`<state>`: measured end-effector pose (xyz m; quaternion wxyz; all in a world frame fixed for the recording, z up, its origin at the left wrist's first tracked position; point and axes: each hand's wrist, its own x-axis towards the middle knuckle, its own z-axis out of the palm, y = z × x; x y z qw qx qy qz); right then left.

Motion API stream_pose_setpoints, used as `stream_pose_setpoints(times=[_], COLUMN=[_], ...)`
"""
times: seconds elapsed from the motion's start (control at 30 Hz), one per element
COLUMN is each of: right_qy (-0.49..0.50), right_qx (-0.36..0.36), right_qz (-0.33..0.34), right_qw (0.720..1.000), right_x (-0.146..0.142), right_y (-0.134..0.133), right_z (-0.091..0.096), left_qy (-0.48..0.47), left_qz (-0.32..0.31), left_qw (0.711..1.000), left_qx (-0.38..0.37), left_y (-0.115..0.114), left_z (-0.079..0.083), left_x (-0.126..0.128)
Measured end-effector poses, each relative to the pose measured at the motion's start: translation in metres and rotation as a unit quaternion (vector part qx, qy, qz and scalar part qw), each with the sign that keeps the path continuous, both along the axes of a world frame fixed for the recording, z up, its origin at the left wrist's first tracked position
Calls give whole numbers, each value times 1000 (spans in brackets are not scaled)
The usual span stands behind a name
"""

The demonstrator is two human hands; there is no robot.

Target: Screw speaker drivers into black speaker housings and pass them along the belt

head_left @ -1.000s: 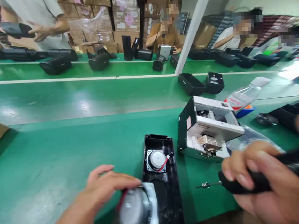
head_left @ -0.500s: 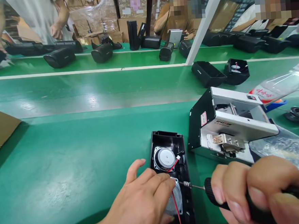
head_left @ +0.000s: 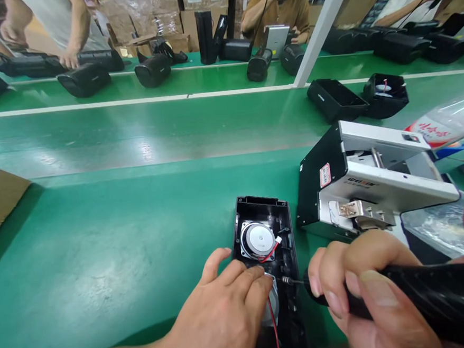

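Observation:
A black speaker housing (head_left: 240, 210) lies with its hollow side up on the green bench. Inside are a round speaker driver (head_left: 260, 239) with a red wire and a lower speaker driver (head_left: 271, 304), partly covered. My left hand (head_left: 221, 310) grips the lower driver, fingers bent over it and little finger lifted; the thumb is hidden. In my right hand (head_left: 366, 281) is a black electric screwdriver (head_left: 439, 292), held level. Its thin bit (head_left: 289, 280) points left into the housing, beside my left fingertips. Where the tip touches is hidden by those fingers.
A screw feeder machine (head_left: 375, 180) stands right of the housing, with a plastic bag (head_left: 438, 228) and bottle (head_left: 439, 125) beyond. Two black housings (head_left: 336, 100) sit behind it. A cardboard box (head_left: 1, 198) is at left. Co-workers handle speakers across the green belt (head_left: 133, 130).
My right hand and the screwdriver have moved left and slightly up, bringing the screwdriver's body nearer the housing. My left hand stays on the driver. The view has shifted slightly.

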<state>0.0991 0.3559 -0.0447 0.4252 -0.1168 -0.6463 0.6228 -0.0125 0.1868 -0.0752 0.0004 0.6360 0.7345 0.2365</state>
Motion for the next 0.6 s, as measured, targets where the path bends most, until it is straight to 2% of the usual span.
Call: stream_pose_setpoints(times=[0.17,0.3,0.43,0.6], right_qy=[-6,19,48,27], right_qx=[-11,-11,10,58], right_qz=[-19,-8,10,25], right_qw=[1000,1000,999,998], right_x=[-9,-9,-6,-4], right_y=[-8,-9,-6,-4], right_z=[3,-4,-14,-18], left_qy=[-12,-6,3,6], left_qz=[0,4,10,10], left_qw=[1000,1000,1000,1000], left_qx=[-1,-2,-1,-4], left_y=[1,3,4,8], left_z=[1,1,1,7], left_x=[1,3,4,8])
